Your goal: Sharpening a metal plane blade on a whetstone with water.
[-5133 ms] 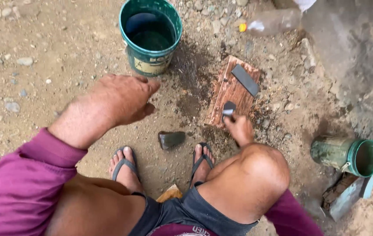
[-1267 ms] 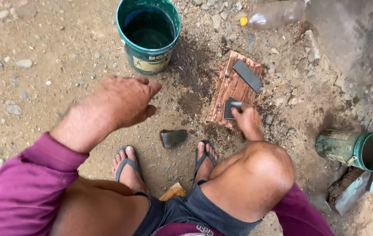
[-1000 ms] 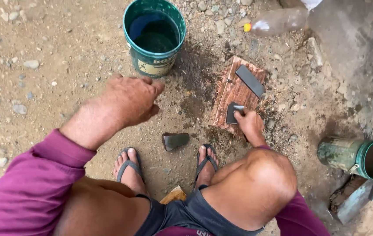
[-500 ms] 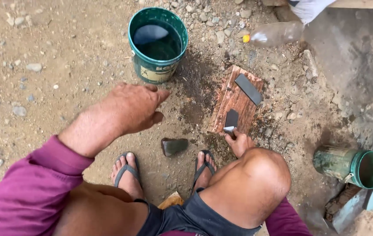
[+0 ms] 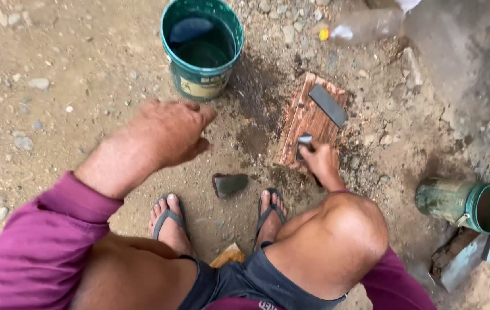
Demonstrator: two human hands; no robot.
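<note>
- You get flat, even daylight, no glare, only soft shadows.
- Your left hand shows slight motion blur.
- Ground stays sharp; wide-angle stretch at your frame edges.

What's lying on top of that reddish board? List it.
On the reddish board lie a long dark flat stone and a small dark piece under the right hand; its underside is hidden.

From the board, the bucket sits at ten o'clock, the stone at seven, the tipped can at four; a bar lies on it.
</note>
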